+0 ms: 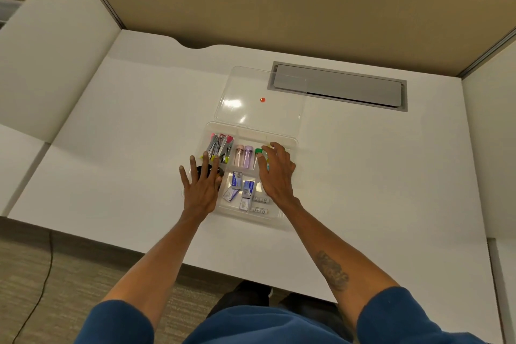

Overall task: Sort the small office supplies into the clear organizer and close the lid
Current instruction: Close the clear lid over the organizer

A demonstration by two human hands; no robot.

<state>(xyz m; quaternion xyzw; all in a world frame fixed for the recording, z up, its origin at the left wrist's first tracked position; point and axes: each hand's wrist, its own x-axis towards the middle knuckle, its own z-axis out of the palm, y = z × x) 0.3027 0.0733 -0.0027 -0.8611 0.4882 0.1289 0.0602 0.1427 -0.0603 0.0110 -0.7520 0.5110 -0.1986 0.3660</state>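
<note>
The clear organizer (pixel 280 140) lies on the white desk with its lid (pixel 259 95) folded open behind it. Its far left compartment holds binder clips (pixel 219 146). Pink and purple tubes (pixel 243 156) and a green-capped tube (pixel 258 151) lie in the middle. Small blue-and-white boxes (pixel 240 187) fill the near compartment. My left hand (pixel 202 186) rests flat, fingers spread, over a dark item at the organizer's left edge. My right hand (pixel 276 173) hovers over the right side, fingertips at the green-capped tube; whether it grips it is unclear.
A small red dot (pixel 262 99) shows on the open lid. A grey cable hatch (pixel 339 86) is set into the desk behind the lid, at the right. Beige partition walls (pixel 279 8) stand behind the desk. A black cable (pixel 42 282) runs over the carpet.
</note>
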